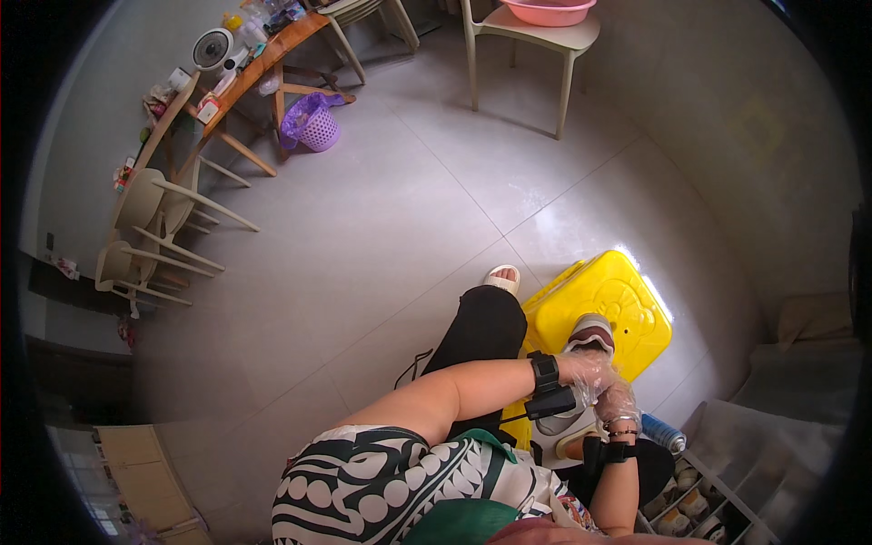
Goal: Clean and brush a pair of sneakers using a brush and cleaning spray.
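A maroon, white and grey sneaker (591, 330) is over the lid of a bright yellow plastic stool (630, 306) with a raised cartoon face. My left hand (587, 368), in a clear plastic glove, is at the shoe's near end and seems to grip it; its fingers are partly hidden. Close against it, my right hand (618, 400) wears a similar glove, and its fingers cannot be made out. Below the hands shows a greyish rounded piece (558, 424), perhaps another shoe. Black devices are strapped to both wrists.
A blue spray can (662, 432) lies right of my right wrist. Shoes fill a compartmented rack (715, 501) at the lower right. Farther off are a chair (545, 37) with a pink basin (550, 10), a purple wastebasket (319, 129), and a wooden table (272, 54) holding a fan (212, 49).
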Available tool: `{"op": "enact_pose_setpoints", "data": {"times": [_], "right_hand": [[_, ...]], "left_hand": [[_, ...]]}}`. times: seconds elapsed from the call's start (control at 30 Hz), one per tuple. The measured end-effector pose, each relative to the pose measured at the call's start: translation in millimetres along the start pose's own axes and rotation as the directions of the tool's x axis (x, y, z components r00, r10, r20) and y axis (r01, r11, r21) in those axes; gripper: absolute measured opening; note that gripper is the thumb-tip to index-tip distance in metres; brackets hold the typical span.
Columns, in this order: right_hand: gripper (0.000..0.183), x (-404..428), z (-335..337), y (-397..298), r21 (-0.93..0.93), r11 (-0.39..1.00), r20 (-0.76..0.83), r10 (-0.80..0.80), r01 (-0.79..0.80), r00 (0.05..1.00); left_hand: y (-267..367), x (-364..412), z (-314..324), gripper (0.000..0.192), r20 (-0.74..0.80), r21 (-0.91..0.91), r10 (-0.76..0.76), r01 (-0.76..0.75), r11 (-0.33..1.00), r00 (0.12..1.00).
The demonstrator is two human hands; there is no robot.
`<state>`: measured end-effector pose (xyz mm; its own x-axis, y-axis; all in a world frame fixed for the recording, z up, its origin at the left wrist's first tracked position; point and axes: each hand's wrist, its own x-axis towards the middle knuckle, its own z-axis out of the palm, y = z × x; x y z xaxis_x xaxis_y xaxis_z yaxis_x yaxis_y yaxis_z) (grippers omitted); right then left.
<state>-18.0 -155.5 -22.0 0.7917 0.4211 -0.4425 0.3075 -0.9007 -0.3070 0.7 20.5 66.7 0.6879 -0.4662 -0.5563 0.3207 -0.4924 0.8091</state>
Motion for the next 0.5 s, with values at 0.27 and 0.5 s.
{"op": "enact_pose_setpoints", "data": {"times": [0.27,0.5], "right_hand": [[0.016,-3,-4,-2,0.000,1.000,0.008,0.005,-0.005,1.000],[0.023,-1,-5,-4,-0.014,1.000,0.058,0.026,-0.026,0.998]], "left_hand": [[15,-15,-8,0.041,0.006,0.063,0.058,-0.058,0.996,0.998],[4,-6,-3,0.040,-0.018,0.073,0.000,0.001,0.997,1.000]]}}
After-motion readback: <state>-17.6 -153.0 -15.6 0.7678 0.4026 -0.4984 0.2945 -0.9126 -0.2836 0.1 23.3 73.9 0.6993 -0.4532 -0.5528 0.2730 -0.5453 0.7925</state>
